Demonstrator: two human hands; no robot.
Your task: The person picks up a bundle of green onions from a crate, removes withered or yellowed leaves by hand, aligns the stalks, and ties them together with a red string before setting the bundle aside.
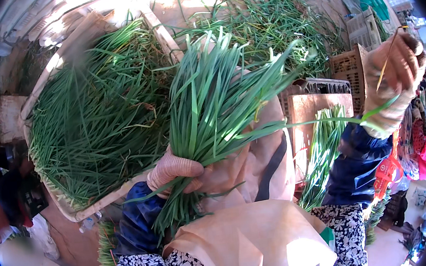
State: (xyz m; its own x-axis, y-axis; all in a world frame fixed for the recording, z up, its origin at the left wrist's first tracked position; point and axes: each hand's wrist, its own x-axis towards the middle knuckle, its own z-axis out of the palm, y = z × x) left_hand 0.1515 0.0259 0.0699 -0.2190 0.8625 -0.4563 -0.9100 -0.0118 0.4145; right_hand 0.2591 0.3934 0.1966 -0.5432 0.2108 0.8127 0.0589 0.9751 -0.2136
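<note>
My left hand (pixel 174 170), in a thin pale glove, grips a thick bunch of green chives (pixel 210 107) near its lower end, and the leaves fan upward. Off to the right, my right hand (pixel 397 76), also gloved, is raised and pinches a single dry yellowish leaf (pixel 387 63). One long green leaf (pixel 373 113) trails from the bunch toward that hand. A tan apron (pixel 251 239) covers my lap below the bunch.
A wide shallow tray (pixel 82 211) heaped with loose chives lies at the left. More chives are scattered on the ground (pixel 263 17) at the top. Plastic crates (pixel 350 65) stand at the right, and bundled chives (pixel 321 157) lie beside my right arm.
</note>
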